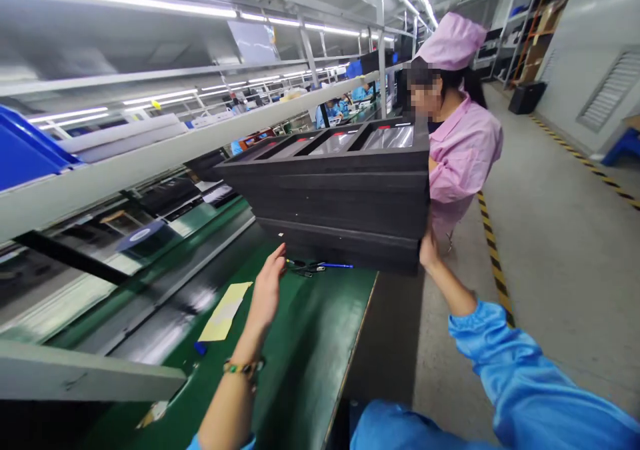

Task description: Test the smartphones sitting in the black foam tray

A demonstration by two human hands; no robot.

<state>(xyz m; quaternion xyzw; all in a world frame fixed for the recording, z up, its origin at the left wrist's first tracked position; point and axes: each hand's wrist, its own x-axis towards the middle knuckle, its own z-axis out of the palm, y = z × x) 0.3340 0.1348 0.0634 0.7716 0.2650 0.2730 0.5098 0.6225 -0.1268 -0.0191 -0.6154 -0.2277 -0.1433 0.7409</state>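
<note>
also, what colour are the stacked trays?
The stacked trays are black, seen best in the head view.

Before me, the stacked trays [340, 203] look like matt black foam; the workbench [320, 330] is smooth, glossy green. My sleeve [530, 370] is shiny blue cloth, the note [225, 313] matt yellow paper, the bin [30, 147] glossy blue plastic.

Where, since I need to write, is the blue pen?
In the head view, the blue pen lies on the green bench, right of black cables.

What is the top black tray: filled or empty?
The top tray is at least partly filled: shiny items with red marks show inside it.
</note>
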